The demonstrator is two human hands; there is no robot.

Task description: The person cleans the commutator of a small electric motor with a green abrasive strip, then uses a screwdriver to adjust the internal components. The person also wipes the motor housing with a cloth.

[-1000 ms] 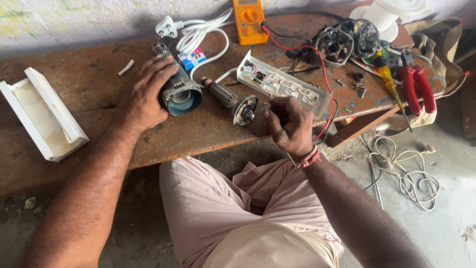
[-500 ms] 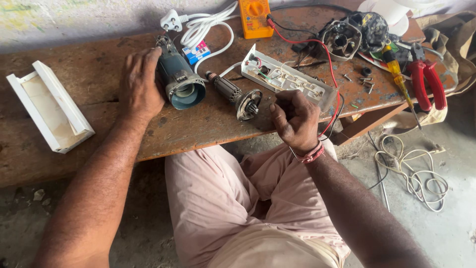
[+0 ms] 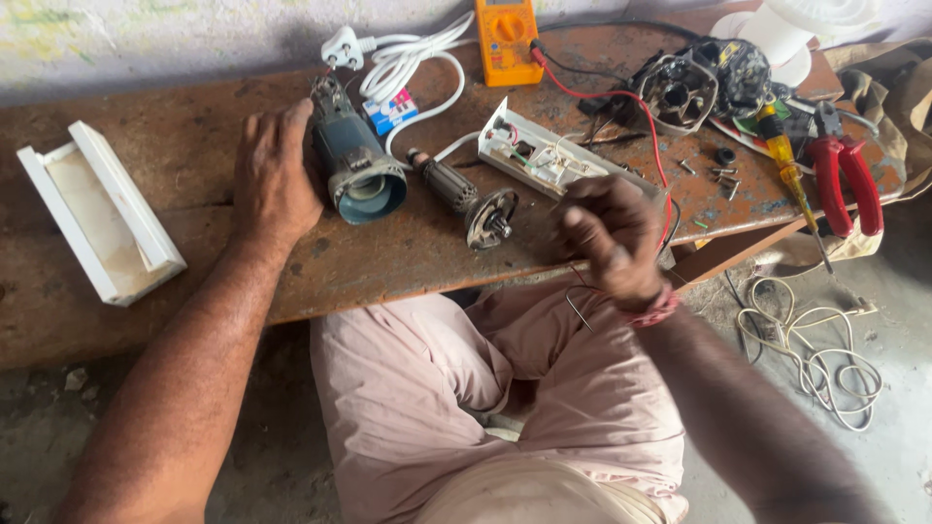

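My left hand (image 3: 275, 177) lies against the left side of a blue-grey power-tool motor housing (image 3: 355, 167) on the rusty brown table (image 3: 194, 146), thumb on its body, open end facing me. A motor armature (image 3: 468, 202) with a round end plate lies just right of it. At the table's front edge, my right hand (image 3: 607, 236) has its fingers pinched together on a thin wire (image 3: 575, 309) that hangs in a loop below it. An opened white power strip (image 3: 549, 155) sits just behind that hand.
An orange multimeter (image 3: 505, 39) with a red lead (image 3: 621, 107), a white plug and cord (image 3: 393, 60), a black gear housing (image 3: 694, 85), a yellow screwdriver (image 3: 788, 170), red pliers (image 3: 845, 180) and loose screws. A white cover (image 3: 97, 209) lies left. White cable (image 3: 815, 340) on the floor.
My left hand has slid from on top of the motor housing to its left side. My right hand stays at the table edge, fingers still closed. The view shifted slightly.
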